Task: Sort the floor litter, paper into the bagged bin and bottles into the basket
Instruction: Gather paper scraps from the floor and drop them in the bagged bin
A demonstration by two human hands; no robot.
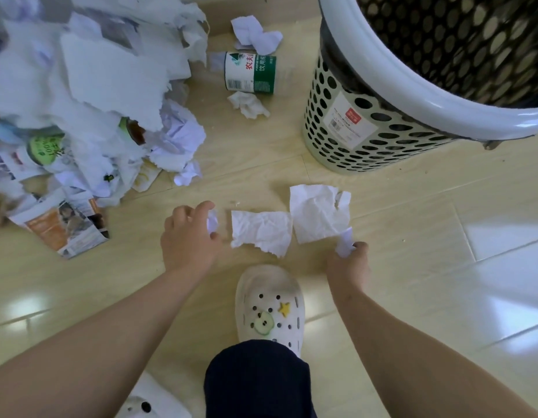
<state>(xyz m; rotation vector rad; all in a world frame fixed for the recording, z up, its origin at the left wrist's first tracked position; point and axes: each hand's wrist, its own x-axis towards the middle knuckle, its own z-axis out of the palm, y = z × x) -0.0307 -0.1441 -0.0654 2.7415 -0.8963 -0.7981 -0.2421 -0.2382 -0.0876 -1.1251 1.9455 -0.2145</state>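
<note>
Paper in both hands, down near the floor.
The left hand (189, 236) pinches a tiny scrap (212, 223) and the right hand (349, 263) grips a crumpled wad (344, 241); two sheets (261, 230) lie between them. A bottle (252, 73) lies on its side near the bagged bin (331, 95), its green label reading "农夫" and "饮用". The bin's sticker (349, 120) is too small to read, and the paper pile (80, 86) is blurry and cut off.
</note>
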